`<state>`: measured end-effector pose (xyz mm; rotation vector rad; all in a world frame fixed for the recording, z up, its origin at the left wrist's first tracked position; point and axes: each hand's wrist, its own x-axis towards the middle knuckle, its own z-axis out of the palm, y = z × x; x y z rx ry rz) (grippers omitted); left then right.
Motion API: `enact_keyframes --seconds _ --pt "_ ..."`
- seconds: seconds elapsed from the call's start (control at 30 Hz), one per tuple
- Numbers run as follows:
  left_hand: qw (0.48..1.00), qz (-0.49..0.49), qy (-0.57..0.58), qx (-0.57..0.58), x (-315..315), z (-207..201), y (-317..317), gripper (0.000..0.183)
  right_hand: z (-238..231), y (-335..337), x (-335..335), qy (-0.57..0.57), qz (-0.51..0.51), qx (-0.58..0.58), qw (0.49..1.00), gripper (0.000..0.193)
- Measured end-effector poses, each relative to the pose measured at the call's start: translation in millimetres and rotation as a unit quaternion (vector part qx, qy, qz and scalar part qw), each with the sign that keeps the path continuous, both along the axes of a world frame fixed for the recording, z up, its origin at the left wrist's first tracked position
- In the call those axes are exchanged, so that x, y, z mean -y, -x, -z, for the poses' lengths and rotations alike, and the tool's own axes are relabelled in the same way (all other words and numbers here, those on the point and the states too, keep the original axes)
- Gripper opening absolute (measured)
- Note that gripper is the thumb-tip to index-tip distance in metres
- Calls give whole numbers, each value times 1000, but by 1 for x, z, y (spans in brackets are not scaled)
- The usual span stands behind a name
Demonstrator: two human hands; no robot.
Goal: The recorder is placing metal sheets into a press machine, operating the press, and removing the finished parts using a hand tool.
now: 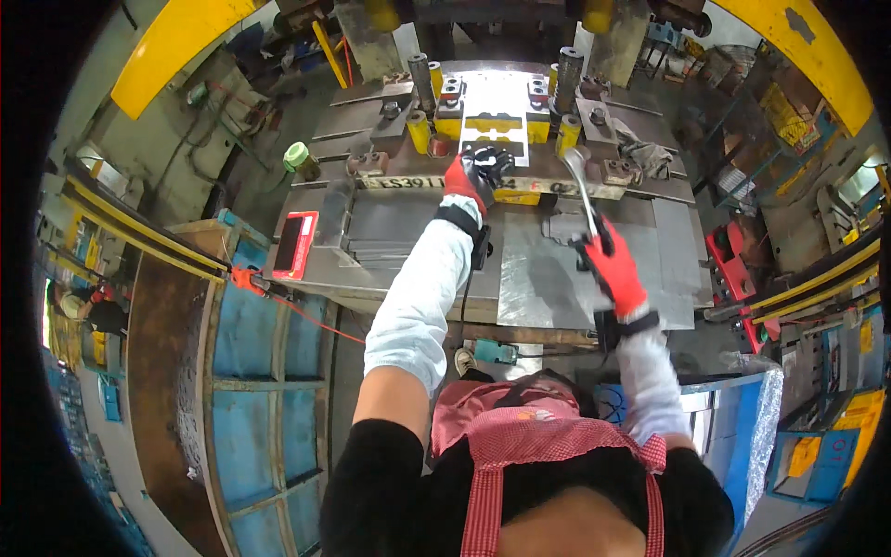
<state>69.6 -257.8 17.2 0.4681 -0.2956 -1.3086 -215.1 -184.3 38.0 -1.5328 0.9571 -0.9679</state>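
Across the table (pixel 348 288), near right, lie grey metal sheets (pixel 557 292); above them my right fingers (pixel 605 239) grip a metal tool (pixel 582 188). My left fingers (pixel 497 165) are at the bright sheet's (pixel 494 97) near edge; I cannot tell if they hold it.

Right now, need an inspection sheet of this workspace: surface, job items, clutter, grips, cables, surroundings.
Surface: steel bench, flat grey sheet lying on it.
Job items: long metal tool; bright plate ahead.
Clutter: green-capped bottle, left; grey cloth, right.
Grips: gloved right grip holds the tool; gloved left grip by the pale bar, hold unclear.
Cables: red cord, left.
Surroundings: blue rack, left; yellow frame pieces, upper left and right.
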Motion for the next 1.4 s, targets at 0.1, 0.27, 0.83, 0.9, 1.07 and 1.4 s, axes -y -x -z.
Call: enact_keyframes --seconds 0.1,0.27,0.83,0.9,1.07,1.4 --pt "997 28 70 24 -17 -3 -5 41 -57 -65 66 70 -75 -18 995 28" --pt "995 81 -57 -24 -22 -22 11 40 -81 -136 175 -66 -166 26 984 15" --pt "913 -12 -192 360 -240 -26 -32 24 55 74 -1 -213 -93 52 971 43" --pt "310 -169 30 935 -273 25 -67 20 127 93 25 -137 -27 -43 989 43" --pt "643 -201 -84 734 -363 51 -51 18 132 64 12 -185 -30 3 982 23" --pt "807 -522 -184 207 -576 -27 -59 30 74 45 -20 -119 -74 -71 988 45"
